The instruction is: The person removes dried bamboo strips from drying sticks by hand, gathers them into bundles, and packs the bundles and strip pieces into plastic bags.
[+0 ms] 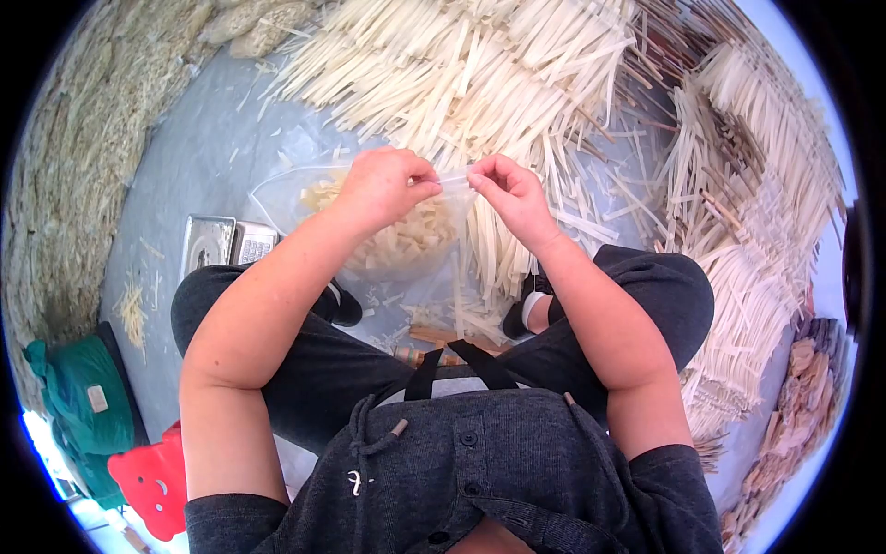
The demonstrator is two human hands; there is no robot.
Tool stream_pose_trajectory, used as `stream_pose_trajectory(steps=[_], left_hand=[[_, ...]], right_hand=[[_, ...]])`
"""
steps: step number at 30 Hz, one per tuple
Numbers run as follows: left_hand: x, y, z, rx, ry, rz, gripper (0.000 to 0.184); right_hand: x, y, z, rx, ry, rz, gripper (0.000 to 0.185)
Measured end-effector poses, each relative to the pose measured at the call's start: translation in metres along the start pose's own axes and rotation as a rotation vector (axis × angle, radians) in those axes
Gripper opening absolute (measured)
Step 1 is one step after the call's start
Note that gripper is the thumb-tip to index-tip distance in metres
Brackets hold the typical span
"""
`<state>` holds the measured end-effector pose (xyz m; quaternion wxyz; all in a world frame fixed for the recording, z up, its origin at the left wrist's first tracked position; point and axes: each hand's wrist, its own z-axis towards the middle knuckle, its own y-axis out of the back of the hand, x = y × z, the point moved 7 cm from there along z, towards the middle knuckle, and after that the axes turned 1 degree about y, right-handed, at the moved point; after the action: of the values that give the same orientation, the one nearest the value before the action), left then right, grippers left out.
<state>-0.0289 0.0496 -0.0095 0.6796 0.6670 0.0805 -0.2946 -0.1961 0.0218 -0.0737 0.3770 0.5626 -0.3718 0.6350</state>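
A clear plastic bag [288, 189] lies in front of me, filled in its lower part with short pale cut strips [415, 238]. My left hand [383, 187] pinches the bag's top edge between thumb and fingers. A short way to the right, my right hand [510, 194] pinches the same edge near its right corner. Between the two hands the edge is stretched nearly straight. Whether the bag's mouth is sealed there cannot be made out.
Long pale strips [443, 83] lie heaped ahead, with more bundles [738, 305] on the right. A small scale [231, 242] sits left of my knee. Rough stacked material [78, 166] lines the far left. A green bag [88, 397] and a red stool [152, 485] stand lower left.
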Motion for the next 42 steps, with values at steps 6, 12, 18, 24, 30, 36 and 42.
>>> stream_pose_trajectory(steps=[6, 12, 18, 24, 30, 36, 42], left_hand=[[-0.003, 0.0, -0.002, -0.04, -0.075, 0.05, 0.015], [-0.002, -0.001, -0.002, -0.036, -0.068, 0.036, 0.015], [-0.007, 0.001, -0.004, -0.062, -0.124, 0.1, 0.015], [-0.009, -0.002, -0.004, -0.04, -0.115, 0.145, 0.015], [-0.01, 0.004, -0.006, -0.047, -0.127, 0.157, 0.014], [-0.008, 0.003, -0.007, -0.057, -0.145, 0.134, 0.013], [-0.007, 0.003, -0.007, -0.035, -0.097, 0.144, 0.012]], right_hand=[[0.005, -0.009, 0.001, 0.026, -0.076, 0.059, 0.009], [-0.002, -0.01, 0.004, 0.051, -0.017, -0.06, 0.011], [0.015, -0.016, 0.004, 0.076, 0.069, -0.179, 0.011], [0.023, -0.018, 0.004, 0.055, 0.185, -0.361, 0.012], [0.033, -0.022, 0.003, 0.054, 0.223, -0.394, 0.011], [0.041, -0.024, 0.002, 0.054, 0.293, -0.496, 0.011], [0.041, -0.021, 0.001, 0.075, 0.306, -0.56, 0.011]])
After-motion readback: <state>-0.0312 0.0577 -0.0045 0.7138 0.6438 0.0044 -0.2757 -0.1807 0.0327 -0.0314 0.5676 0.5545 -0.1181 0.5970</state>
